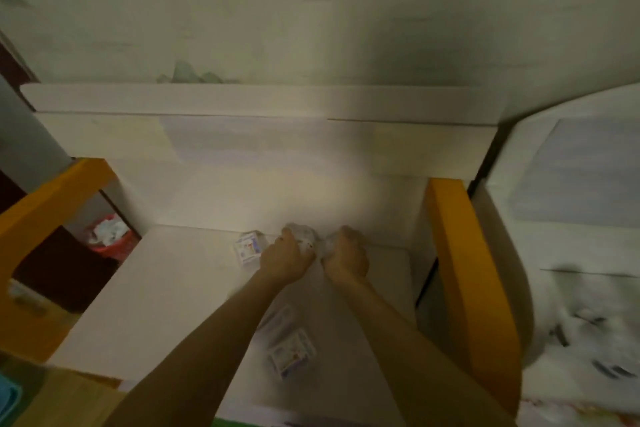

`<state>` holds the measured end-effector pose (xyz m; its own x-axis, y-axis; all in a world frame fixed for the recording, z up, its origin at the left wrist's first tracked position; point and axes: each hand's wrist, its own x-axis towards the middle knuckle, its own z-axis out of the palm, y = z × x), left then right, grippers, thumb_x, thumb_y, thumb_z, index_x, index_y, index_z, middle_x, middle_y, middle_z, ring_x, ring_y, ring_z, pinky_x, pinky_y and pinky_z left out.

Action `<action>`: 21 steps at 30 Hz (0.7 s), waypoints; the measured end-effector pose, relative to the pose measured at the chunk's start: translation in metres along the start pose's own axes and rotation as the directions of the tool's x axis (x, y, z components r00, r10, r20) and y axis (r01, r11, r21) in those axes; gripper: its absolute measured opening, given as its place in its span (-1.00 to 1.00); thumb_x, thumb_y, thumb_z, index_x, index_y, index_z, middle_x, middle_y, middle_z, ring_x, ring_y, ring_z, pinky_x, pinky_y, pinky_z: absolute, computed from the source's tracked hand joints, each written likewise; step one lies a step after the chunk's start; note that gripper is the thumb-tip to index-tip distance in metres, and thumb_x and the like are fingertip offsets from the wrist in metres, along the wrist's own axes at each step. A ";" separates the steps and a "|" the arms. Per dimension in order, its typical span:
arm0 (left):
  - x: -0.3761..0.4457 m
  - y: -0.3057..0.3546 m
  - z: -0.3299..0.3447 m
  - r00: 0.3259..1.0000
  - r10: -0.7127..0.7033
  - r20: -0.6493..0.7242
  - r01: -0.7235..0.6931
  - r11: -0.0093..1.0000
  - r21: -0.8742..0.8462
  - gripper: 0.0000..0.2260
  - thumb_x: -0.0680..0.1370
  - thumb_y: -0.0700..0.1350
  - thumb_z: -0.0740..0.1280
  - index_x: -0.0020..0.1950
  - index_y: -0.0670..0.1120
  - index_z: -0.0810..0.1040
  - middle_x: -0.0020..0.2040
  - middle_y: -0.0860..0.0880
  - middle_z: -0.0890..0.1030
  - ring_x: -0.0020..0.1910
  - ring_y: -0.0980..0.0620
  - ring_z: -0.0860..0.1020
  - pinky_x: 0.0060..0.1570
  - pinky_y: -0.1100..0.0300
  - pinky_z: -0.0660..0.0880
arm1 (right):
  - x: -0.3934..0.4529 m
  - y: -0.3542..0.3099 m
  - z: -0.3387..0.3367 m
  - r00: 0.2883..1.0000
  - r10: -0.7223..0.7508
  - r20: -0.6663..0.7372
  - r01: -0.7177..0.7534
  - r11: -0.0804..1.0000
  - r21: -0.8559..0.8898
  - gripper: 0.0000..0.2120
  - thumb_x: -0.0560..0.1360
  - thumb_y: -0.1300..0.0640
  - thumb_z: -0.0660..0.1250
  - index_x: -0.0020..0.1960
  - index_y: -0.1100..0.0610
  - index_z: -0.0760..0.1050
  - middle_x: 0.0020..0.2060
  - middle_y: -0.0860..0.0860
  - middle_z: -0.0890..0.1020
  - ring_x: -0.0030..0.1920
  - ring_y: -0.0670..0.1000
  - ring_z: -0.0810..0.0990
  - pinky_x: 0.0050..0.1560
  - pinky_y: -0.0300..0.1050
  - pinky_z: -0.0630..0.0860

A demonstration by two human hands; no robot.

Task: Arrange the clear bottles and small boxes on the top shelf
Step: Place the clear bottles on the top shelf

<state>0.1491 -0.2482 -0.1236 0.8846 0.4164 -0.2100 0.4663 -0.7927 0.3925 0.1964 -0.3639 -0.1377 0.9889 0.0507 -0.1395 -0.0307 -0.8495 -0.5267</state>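
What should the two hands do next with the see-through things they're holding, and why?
Probably set them down upright by the back wall, next to the small box. The left hand and right hand each grip what look like clear bottles low over the white shelf, already near that box. Another small box lies nearer the front. Blur hides details.

Dim yellowish light, soft motion blur throughout, wide-angle bending at edges

Place: a home, prob. a bedroom, where I'm standing.
Wall: painted-hills wallpaper.
Furniture: white shelf unit w/ yellow side panels.
Floor: red bin w/ tissues; bedding beside me.
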 end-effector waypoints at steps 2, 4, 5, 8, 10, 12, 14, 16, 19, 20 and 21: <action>-0.004 -0.004 -0.008 1.000 0.025 0.015 -0.024 0.994 -0.103 -0.29 0.56 0.17 0.30 0.52 -0.18 0.10 0.28 -0.21 0.53 0.18 -0.21 0.55 0.11 0.03 0.47 | -0.003 0.002 -0.001 0.999 0.005 0.033 -0.007 0.998 0.068 -0.53 0.51 0.13 0.33 0.39 0.14 0.34 0.28 0.10 0.49 0.23 0.14 0.53 0.13 -0.09 0.51; -0.012 -0.010 -0.021 0.998 0.065 -0.017 -0.067 0.983 -0.173 -0.34 0.53 0.12 0.35 0.47 -0.15 0.16 0.28 -0.20 0.52 0.19 -0.22 0.53 0.12 0.01 0.46 | -0.009 0.006 -0.005 0.995 -0.005 0.097 -0.011 0.986 0.164 -0.28 0.42 0.07 0.44 0.49 0.14 0.21 0.29 0.09 0.51 0.25 0.14 0.54 0.13 -0.11 0.49; -0.017 -0.013 -0.028 0.995 0.087 -0.041 -0.094 0.975 -0.203 -0.33 0.50 0.12 0.38 0.46 -0.13 0.19 0.28 -0.19 0.51 0.20 -0.22 0.53 0.14 0.01 0.46 | -0.017 0.006 -0.011 0.993 -0.023 0.112 0.000 0.981 0.196 -0.20 0.37 0.04 0.49 0.50 0.13 0.20 0.29 0.07 0.53 0.25 0.13 0.55 0.13 -0.12 0.49; -0.036 -0.020 -0.055 0.988 0.133 -0.074 -0.148 0.949 -0.278 -0.26 0.39 0.15 0.47 0.44 -0.07 0.24 0.26 -0.12 0.51 0.19 -0.18 0.53 0.16 -0.02 0.49 | -0.040 0.005 -0.032 0.996 -0.082 0.047 0.064 0.951 0.302 -0.45 0.31 0.11 0.54 0.27 0.08 0.52 0.10 -0.07 0.59 0.11 -0.01 0.61 -0.03 -0.23 0.47; -0.048 -0.027 -0.070 0.984 0.149 -0.102 -0.175 0.928 -0.328 -0.26 0.36 0.17 0.49 0.42 -0.05 0.29 0.26 -0.08 0.52 0.18 -0.13 0.55 0.17 -0.02 0.50 | -0.057 0.001 -0.047 0.995 -0.101 -0.018 0.100 0.917 0.386 -0.60 0.30 0.15 0.54 0.12 0.10 0.58 -0.08 -0.13 0.53 0.01 -0.05 0.61 -0.08 -0.24 0.48; -0.067 -0.033 -0.080 0.976 0.166 -0.140 -0.206 0.912 -0.353 -0.23 0.30 0.24 0.47 0.41 -0.02 0.32 0.25 -0.04 0.51 0.19 -0.09 0.55 0.20 -0.01 0.49 | -0.075 -0.005 -0.057 0.999 -0.042 -0.034 0.052 0.900 0.433 -0.44 0.25 0.00 0.53 0.19 0.15 0.49 0.00 -0.04 0.52 0.05 0.02 0.59 -0.04 -0.18 0.51; -0.083 -0.038 -0.086 0.965 0.191 -0.178 -0.242 0.909 -0.339 -0.25 0.33 0.22 0.49 0.42 -0.02 0.33 0.28 -0.03 0.48 0.21 -0.09 0.54 0.23 0.03 0.47 | -0.099 -0.012 -0.065 0.998 -0.005 -0.068 0.035 0.895 0.445 -0.25 0.23 -0.10 0.53 0.31 0.18 0.41 0.16 0.07 0.48 0.11 0.11 0.57 0.04 -0.07 0.56; -0.097 -0.038 -0.091 0.952 0.205 -0.225 -0.274 0.901 -0.335 -0.30 0.35 0.19 0.52 0.38 -0.03 0.36 0.27 -0.03 0.48 0.20 -0.09 0.53 0.20 0.07 0.47 | -0.123 -0.012 -0.074 0.990 -0.001 -0.140 0.065 0.888 0.456 -0.23 0.19 -0.19 0.53 0.28 0.15 0.44 0.18 0.07 0.51 0.07 0.07 0.57 0.03 -0.03 0.58; -0.125 -0.038 -0.097 0.933 0.244 -0.266 -0.334 0.860 -0.385 -0.30 0.28 0.23 0.54 0.29 -0.01 0.37 0.20 0.01 0.52 0.12 -0.04 0.56 0.08 0.09 0.50 | -0.163 -0.009 -0.090 0.971 -0.041 -0.237 0.142 0.893 0.427 -0.18 0.22 -0.26 0.53 0.35 0.09 0.42 0.18 -0.01 0.50 0.12 0.01 0.54 0.08 -0.10 0.54; -0.135 -0.038 -0.097 0.927 0.262 -0.270 -0.355 0.846 -0.398 -0.28 0.27 0.25 0.54 0.29 -0.01 0.36 0.18 0.03 0.52 0.09 -0.02 0.57 0.04 0.11 0.50 | -0.175 -0.007 -0.095 0.961 -0.059 -0.270 0.170 0.896 0.410 -0.18 0.21 -0.28 0.53 0.35 0.06 0.42 0.17 -0.04 0.51 0.13 -0.01 0.53 0.10 -0.08 0.54; -0.145 -0.039 -0.097 0.919 0.286 -0.271 -0.379 0.831 -0.408 -0.27 0.27 0.25 0.55 0.29 -0.01 0.34 0.16 0.04 0.53 0.06 0.00 0.56 0.00 0.13 0.48 | -0.187 -0.004 -0.101 0.952 -0.076 -0.297 0.192 0.903 0.384 -0.21 0.21 -0.28 0.53 0.33 0.03 0.42 0.15 -0.07 0.52 0.11 -0.04 0.53 0.09 -0.08 0.55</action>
<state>0.0033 -0.2345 -0.0215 0.9474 0.2760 0.1618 0.0534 -0.6348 0.7708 0.0258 -0.4230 -0.0242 0.9867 -0.0430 0.1568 0.1068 -0.5561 -0.8242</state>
